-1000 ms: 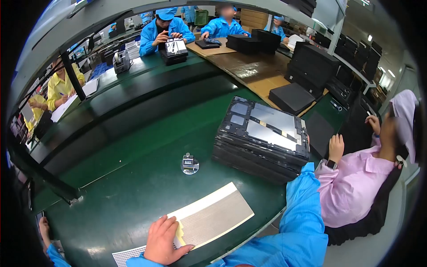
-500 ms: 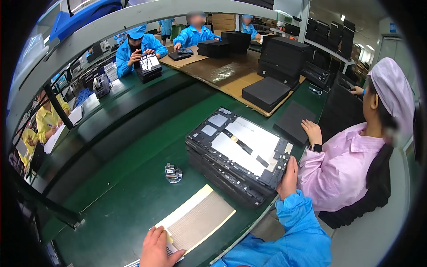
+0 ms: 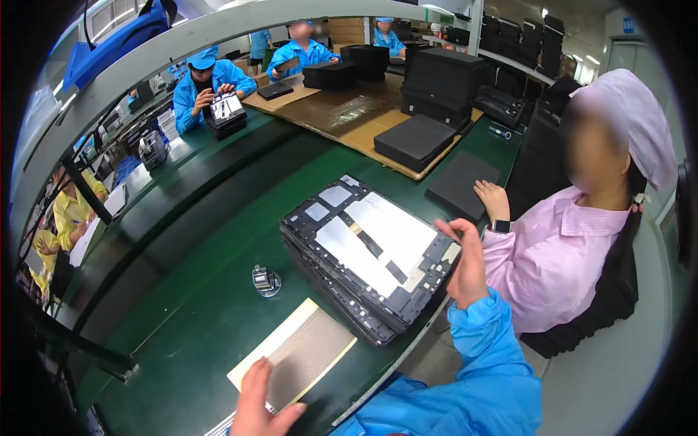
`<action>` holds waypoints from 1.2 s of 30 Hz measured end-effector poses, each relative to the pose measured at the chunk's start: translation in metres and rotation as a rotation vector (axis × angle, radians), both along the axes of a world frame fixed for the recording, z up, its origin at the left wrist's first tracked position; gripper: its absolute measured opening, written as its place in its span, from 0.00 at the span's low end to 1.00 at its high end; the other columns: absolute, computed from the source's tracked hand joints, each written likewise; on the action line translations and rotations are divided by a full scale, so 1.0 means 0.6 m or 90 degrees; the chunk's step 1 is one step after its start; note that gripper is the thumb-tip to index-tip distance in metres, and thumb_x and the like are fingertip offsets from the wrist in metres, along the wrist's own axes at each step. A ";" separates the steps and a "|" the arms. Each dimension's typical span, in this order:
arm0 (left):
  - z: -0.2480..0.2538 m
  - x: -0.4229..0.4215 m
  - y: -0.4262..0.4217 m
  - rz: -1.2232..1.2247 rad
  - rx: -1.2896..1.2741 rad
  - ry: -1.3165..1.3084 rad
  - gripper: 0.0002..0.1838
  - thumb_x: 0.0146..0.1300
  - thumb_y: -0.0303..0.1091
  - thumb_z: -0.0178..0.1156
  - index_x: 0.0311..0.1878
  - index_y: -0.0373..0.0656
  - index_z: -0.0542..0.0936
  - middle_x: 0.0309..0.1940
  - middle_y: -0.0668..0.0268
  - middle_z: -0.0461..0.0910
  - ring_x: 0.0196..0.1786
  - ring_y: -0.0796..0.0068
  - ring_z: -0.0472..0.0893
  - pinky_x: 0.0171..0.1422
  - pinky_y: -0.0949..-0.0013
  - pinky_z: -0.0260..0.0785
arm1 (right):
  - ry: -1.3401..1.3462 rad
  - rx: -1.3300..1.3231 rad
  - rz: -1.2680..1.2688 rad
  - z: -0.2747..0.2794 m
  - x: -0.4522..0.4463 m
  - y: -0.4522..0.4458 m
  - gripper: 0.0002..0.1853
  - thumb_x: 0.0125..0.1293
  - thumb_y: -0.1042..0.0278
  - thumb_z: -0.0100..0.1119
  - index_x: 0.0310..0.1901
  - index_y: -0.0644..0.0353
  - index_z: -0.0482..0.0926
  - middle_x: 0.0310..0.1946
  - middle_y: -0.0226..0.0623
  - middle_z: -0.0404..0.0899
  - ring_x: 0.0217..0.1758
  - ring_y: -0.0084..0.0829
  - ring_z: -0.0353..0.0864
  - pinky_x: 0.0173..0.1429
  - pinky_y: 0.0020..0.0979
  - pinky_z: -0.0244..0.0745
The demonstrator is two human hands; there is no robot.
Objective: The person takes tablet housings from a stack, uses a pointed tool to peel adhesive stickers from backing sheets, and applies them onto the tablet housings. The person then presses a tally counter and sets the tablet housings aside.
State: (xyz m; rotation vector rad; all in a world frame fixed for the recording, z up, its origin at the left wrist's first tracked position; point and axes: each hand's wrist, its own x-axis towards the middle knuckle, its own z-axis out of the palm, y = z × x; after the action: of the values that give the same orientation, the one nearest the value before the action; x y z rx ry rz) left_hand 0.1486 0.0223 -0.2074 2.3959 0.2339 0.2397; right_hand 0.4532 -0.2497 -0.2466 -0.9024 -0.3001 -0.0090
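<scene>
A stack of thin black panels [image 3: 378,247] with silver plates on top lies on the green bench, its upper panels turned askew from those below. My right hand [image 3: 467,265] is at the stack's right edge, fingers apart, with the thumb side near the top panel's corner. At the bottom, my left hand [image 3: 262,407] hovers by the lower end of a sheet of fine strips with a yellow edge [image 3: 305,352], fingers spread and holding nothing. A small metal tally counter [image 3: 266,280] stands left of the stack.
A person in pink [image 3: 563,254] sits close on the right, one hand on a black slab [image 3: 465,185]. Black boxes [image 3: 414,139] stand on cardboard behind. People in blue sit at the far side. A metal post [image 3: 80,345] rises at the left.
The view has shifted right, so things appear further left. The upper panels have turned relative to the stack. My left hand has lifted from the strip sheet; my right hand has come into view.
</scene>
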 end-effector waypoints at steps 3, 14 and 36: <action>-0.024 0.063 -0.066 -0.049 -0.208 -0.069 0.42 0.57 0.37 0.69 0.70 0.32 0.60 0.70 0.42 0.59 0.73 0.45 0.60 0.75 0.52 0.54 | -0.024 -0.090 -0.033 0.002 -0.012 0.006 0.14 0.68 0.72 0.56 0.54 0.58 0.70 0.54 0.43 0.77 0.54 0.29 0.76 0.61 0.31 0.70; -0.022 0.230 -0.183 0.029 -0.364 -0.272 0.41 0.59 0.41 0.66 0.66 0.26 0.58 0.57 0.43 0.63 0.63 0.49 0.65 0.71 0.56 0.56 | -0.093 -0.283 -0.117 0.007 -0.057 0.004 0.15 0.66 0.76 0.55 0.53 0.59 0.69 0.52 0.38 0.74 0.54 0.27 0.71 0.62 0.31 0.65; -0.006 0.158 -0.127 -0.030 -0.500 -0.393 0.53 0.57 0.31 0.66 0.76 0.28 0.40 0.77 0.42 0.40 0.80 0.53 0.40 0.81 0.61 0.35 | -0.199 -0.039 -0.066 0.049 -0.146 0.079 0.16 0.69 0.73 0.48 0.57 0.58 0.67 0.58 0.44 0.72 0.58 0.37 0.74 0.64 0.38 0.70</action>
State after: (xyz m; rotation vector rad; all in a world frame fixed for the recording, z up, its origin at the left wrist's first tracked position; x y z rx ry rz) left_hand 0.2436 -0.0542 -0.2113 1.4660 -0.0256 0.7012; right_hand 0.3654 -0.2023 -0.2169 -0.9763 -0.5458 -0.2399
